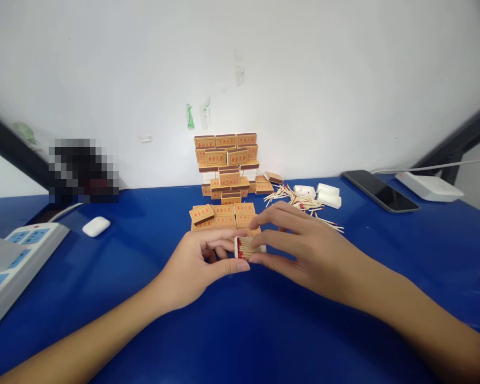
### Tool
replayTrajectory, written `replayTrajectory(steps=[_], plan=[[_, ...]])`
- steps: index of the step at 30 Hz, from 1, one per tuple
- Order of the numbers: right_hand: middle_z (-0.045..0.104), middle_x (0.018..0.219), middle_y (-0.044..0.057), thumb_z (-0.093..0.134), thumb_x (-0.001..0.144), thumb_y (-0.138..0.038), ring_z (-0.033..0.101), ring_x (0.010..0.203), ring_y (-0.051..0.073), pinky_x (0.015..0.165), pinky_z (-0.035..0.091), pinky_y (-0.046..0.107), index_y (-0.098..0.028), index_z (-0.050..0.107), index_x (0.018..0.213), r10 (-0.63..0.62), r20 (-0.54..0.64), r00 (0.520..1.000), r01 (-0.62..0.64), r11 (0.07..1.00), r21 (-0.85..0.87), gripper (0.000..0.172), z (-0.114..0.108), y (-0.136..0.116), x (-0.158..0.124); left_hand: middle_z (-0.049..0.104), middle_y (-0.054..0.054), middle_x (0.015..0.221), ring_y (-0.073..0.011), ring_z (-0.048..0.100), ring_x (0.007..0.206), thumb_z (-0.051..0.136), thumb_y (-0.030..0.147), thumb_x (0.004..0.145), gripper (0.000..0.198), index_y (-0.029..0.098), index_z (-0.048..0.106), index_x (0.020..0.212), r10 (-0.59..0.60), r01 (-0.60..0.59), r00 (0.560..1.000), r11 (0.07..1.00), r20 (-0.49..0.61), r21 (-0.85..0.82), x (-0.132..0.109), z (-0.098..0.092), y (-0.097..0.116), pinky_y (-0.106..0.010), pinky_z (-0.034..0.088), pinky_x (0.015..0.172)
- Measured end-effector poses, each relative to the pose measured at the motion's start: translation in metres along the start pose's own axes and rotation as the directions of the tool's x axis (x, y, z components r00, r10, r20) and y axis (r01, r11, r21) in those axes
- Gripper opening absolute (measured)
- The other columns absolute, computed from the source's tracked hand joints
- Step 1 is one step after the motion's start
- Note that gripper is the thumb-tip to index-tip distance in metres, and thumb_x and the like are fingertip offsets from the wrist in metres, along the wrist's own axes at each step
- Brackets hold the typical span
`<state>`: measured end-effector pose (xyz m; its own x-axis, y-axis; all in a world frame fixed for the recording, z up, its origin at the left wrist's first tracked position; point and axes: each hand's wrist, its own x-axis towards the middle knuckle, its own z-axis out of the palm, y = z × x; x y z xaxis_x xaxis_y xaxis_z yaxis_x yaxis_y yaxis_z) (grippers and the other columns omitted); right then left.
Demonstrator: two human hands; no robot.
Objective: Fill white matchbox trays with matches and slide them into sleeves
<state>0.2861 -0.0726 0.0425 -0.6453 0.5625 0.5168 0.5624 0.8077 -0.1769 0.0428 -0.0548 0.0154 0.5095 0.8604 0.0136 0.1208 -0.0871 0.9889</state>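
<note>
In front of me, my left hand (202, 258) grips a white matchbox tray (236, 248) by its left end, between the thumb below and the fingers above. Wooden matches (245, 247) lie side by side in the tray, red heads to the left. My right hand (294, 240) curls over the tray's right end, its thumb and fingertips touching there and hiding part of the matches. Just behind the hands, several orange matchboxes (224, 221) lie flat in rows, one tilted on top. Farther back rises a stepped stack of matchboxes (226, 160).
Loose matches (300, 201) lie heaped behind my right hand, beside several white trays (328, 196). A black phone (380, 191) and a white flat box (429, 186) are at the right. At left are a power strip (28, 256) and a white case (96, 226) on the blue table (240, 336).
</note>
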Motion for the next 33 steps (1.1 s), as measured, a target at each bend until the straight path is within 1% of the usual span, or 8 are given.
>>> replayTrajectory(steps=[7, 13, 17, 20, 25, 30, 33], plan=[[0.070, 0.116, 0.010, 0.061, 0.105, -0.022, 0.064, 0.107, 0.022, 0.090, 0.055, 0.038, -0.021, 0.074, 0.111, 0.007, 0.039, 0.999, -0.008, 1.000, 0.027, 0.014, 0.0001, 0.0004, -0.0023, 0.081, -0.002, 0.088, -0.0094, 0.054, 0.064, 0.091, 0.028, 0.079, 0.045, 0.024, 0.081, 0.123, -0.004, 0.004, 1.000, 1.000, -0.002, -0.003, 0.0012, -0.0002, 0.0013, -0.023, 0.047, 0.064], [0.071, 0.111, 0.011, 0.059, 0.104, -0.015, 0.064, 0.102, 0.024, 0.086, 0.055, 0.039, -0.016, 0.074, 0.105, -0.009, -0.029, 1.000, 0.008, 0.999, -0.036, 0.014, 0.0007, 0.0005, -0.0005, 0.080, -0.001, 0.084, -0.0093, 0.055, 0.065, 0.090, 0.026, 0.080, 0.045, 0.024, 0.081, 0.124, -0.015, 0.016, 1.000, 1.000, 0.018, -0.015, 0.0005, -0.0002, 0.0031, -0.022, 0.047, 0.065], [0.071, 0.112, 0.010, 0.064, 0.103, -0.021, 0.065, 0.103, 0.023, 0.087, 0.055, 0.038, -0.018, 0.074, 0.106, 0.020, -0.001, 1.000, -0.020, 1.000, -0.011, 0.011, 0.0007, 0.0013, -0.0013, 0.080, -0.001, 0.085, -0.0092, 0.054, 0.064, 0.090, 0.027, 0.080, 0.043, 0.024, 0.082, 0.122, -0.013, 0.014, 1.000, 1.000, 0.011, -0.024, 0.0012, 0.0003, 0.0022, -0.022, 0.046, 0.064], [0.071, 0.113, 0.010, 0.064, 0.103, -0.022, 0.065, 0.103, 0.024, 0.086, 0.056, 0.038, -0.019, 0.073, 0.105, 0.011, 0.023, 1.000, -0.011, 1.000, -0.018, 0.010, 0.0014, 0.0024, -0.0015, 0.080, -0.002, 0.084, -0.0086, 0.052, 0.063, 0.091, 0.026, 0.079, 0.044, 0.024, 0.082, 0.122, -0.028, 0.028, 1.000, 0.999, 0.010, -0.020, 0.0020, 0.0012, 0.0023, -0.021, 0.044, 0.062], [0.072, 0.108, 0.010, 0.061, 0.104, -0.018, 0.065, 0.099, 0.024, 0.082, 0.055, 0.037, -0.018, 0.073, 0.104, 0.007, -0.013, 1.000, -0.008, 0.998, -0.057, 0.013, 0.0008, 0.0026, -0.0008, 0.080, -0.002, 0.085, -0.0092, 0.054, 0.064, 0.090, 0.025, 0.079, 0.043, 0.024, 0.082, 0.122, -0.036, 0.037, 0.999, 0.999, 0.015, -0.035, 0.0020, 0.0018, 0.0027, -0.021, 0.045, 0.063], [0.071, 0.109, 0.009, 0.064, 0.104, -0.024, 0.065, 0.099, 0.022, 0.086, 0.055, 0.037, -0.020, 0.073, 0.105, 0.030, 0.019, 0.999, -0.030, 0.999, 0.018, 0.009, 0.0025, 0.0033, -0.0020, 0.081, -0.002, 0.089, -0.0094, 0.053, 0.065, 0.090, 0.029, 0.082, 0.045, 0.026, 0.081, 0.126, -0.008, 0.008, 0.999, 1.000, 0.032, 0.000, 0.0008, -0.0010, -0.0004, -0.022, 0.044, 0.063], [0.071, 0.110, 0.009, 0.064, 0.103, -0.022, 0.065, 0.100, 0.022, 0.087, 0.056, 0.038, -0.020, 0.073, 0.106, 0.031, 0.026, 0.999, -0.032, 0.999, 0.041, 0.009, 0.0051, 0.0039, -0.0029, 0.081, -0.003, 0.090, -0.0094, 0.053, 0.065, 0.090, 0.029, 0.081, 0.048, 0.026, 0.080, 0.128, -0.007, 0.007, 1.000, 1.000, 0.027, 0.008, 0.0003, -0.0015, -0.0005, -0.022, 0.044, 0.062]])
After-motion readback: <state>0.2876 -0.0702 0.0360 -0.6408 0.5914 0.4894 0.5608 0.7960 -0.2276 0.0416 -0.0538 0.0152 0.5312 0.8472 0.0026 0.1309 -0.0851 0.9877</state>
